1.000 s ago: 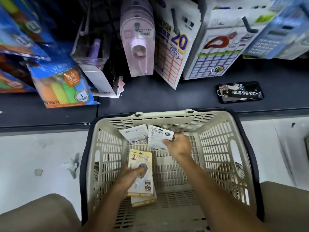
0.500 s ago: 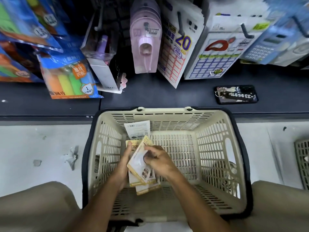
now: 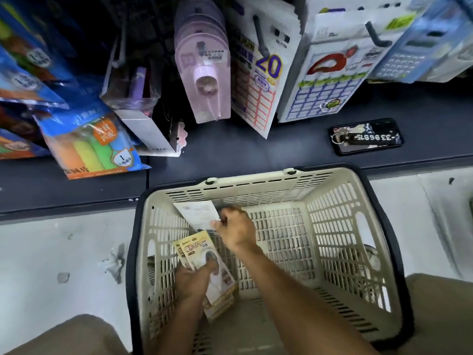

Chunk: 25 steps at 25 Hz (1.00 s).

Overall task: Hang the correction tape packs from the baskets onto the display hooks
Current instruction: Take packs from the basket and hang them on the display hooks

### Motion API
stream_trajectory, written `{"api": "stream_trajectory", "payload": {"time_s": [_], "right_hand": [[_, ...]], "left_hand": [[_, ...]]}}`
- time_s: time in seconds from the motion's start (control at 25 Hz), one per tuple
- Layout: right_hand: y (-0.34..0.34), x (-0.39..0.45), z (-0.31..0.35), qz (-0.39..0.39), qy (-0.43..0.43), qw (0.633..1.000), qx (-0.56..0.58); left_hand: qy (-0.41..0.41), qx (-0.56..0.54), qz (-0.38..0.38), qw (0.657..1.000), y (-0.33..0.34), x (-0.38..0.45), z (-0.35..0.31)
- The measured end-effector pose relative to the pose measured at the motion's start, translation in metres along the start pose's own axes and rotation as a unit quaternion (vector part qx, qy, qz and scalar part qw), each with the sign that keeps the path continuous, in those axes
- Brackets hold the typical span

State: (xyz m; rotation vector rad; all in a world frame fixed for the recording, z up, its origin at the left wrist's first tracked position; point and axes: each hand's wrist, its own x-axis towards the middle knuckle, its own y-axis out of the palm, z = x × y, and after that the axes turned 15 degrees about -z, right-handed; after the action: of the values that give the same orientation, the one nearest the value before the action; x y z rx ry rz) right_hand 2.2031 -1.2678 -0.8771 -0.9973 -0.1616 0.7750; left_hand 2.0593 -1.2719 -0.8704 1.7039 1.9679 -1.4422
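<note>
Inside the cream basket (image 3: 332, 190), our left hand (image 3: 192, 280) gripped a stack of yellow correction tape packs (image 3: 202, 254), while our right hand (image 3: 236, 228) pinched a white pack (image 3: 198, 213). Hanging pink dispensers (image 3: 204, 73) crowded the dark shelf (image 3: 256, 149), beside a phone (image 3: 367, 137).

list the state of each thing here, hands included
left hand: shut on a stack of yellow correction tape packs, inside the basket
right hand: pinching a white pack lying back side up
beige plastic basket: on the floor, otherwise bare
black phone: flat on the dark shelf, keychain tag across it
pink correction tape packs: hanging on a hook
</note>
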Motion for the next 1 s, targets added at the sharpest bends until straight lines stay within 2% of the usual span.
{"api": "stream_trajectory", "payload": {"time_s": [0.08, 0.12, 0.28, 0.4, 0.52, 0.6, 0.68, 0.76, 0.84, 0.88, 0.92, 0.96, 1.0], "right_hand": [[-0.014, -0.005, -0.011, 0.023, -0.102, 0.994, 0.02], [-0.029, -0.008, -0.02, 0.022, -0.119, 0.992, 0.04], [-0.113, -0.023, -0.051, -0.031, -0.076, 0.976, 0.202], [-0.176, -0.037, -0.055, -0.051, -0.153, 0.962, 0.222], [-0.226, -0.05, -0.046, -0.068, -0.216, 0.95, 0.214], [-0.261, -0.054, -0.036, -0.132, -0.239, 0.939, 0.208], [-0.3, -0.055, -0.029, -0.235, -0.27, 0.918, 0.168], [-0.339, -0.061, -0.017, -0.317, -0.326, 0.884, 0.111], [-0.375, -0.075, -0.003, -0.351, -0.355, 0.863, 0.075], [-0.389, -0.081, 0.003, -0.344, -0.339, 0.87, 0.098], [-0.408, -0.09, 0.01, -0.31, -0.278, 0.893, 0.173], [-0.426, -0.098, 0.02, -0.242, -0.189, 0.908, 0.285], [-0.443, -0.102, 0.027, -0.158, -0.104, 0.908, 0.373]], "left_hand": [[-0.001, -0.003, 0.012, 1.0, -0.001, 0.002, -0.003], [-0.004, 0.0, 0.02, 1.0, -0.003, 0.002, -0.006], [0.019, 0.037, 0.093, 0.995, -0.007, -0.008, -0.033], [0.017, -0.008, 0.22, 0.975, -0.005, -0.04, -0.065], [-0.006, -0.108, 0.342, 0.933, -0.008, -0.095, -0.087], [-0.006, -0.185, 0.388, 0.903, -0.014, -0.125, -0.102], [0.012, -0.241, 0.418, 0.876, -0.026, -0.156, -0.12], [0.039, -0.262, 0.437, 0.859, -0.04, -0.19, -0.142], [0.075, -0.259, 0.46, 0.846, -0.05, -0.229, -0.165], [0.096, -0.259, 0.459, 0.844, -0.053, -0.247, -0.175], [0.124, -0.26, 0.448, 0.846, -0.057, -0.264, -0.185], [0.15, -0.264, 0.434, 0.848, -0.061, -0.279, -0.194], [0.176, -0.269, 0.42, 0.849, -0.066, -0.292, -0.204]]}}
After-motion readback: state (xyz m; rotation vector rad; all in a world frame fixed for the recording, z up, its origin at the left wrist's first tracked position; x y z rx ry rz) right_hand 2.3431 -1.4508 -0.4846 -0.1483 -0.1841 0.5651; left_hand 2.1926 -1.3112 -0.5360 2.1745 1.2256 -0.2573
